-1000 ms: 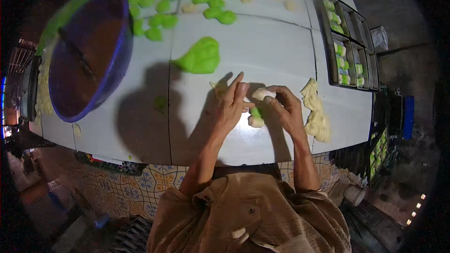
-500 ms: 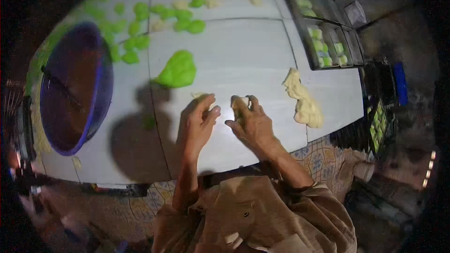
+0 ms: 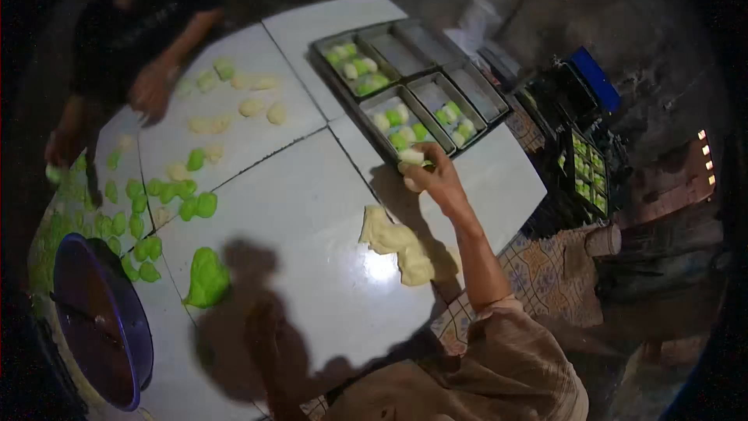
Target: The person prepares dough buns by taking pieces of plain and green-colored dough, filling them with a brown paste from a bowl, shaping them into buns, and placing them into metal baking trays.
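your right hand (image 3: 439, 179) pinching dough (image 3: 411, 157), one o'clock; left hand (image 3: 266, 317), can't tell; three tins (image 3: 428, 93) part-filled, lumps (image 3: 206, 204) waiting ten o'clock.

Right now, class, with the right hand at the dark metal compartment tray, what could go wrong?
The pale rounded dough piece in the right hand might catch on the rim of the dark metal compartment tray and drop. The hand is close to the green-and-white dough pieces in the nearest compartment, and could nudge or dent them.

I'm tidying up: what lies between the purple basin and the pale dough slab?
A bright green dough lump and a shadow, as the head view shows.
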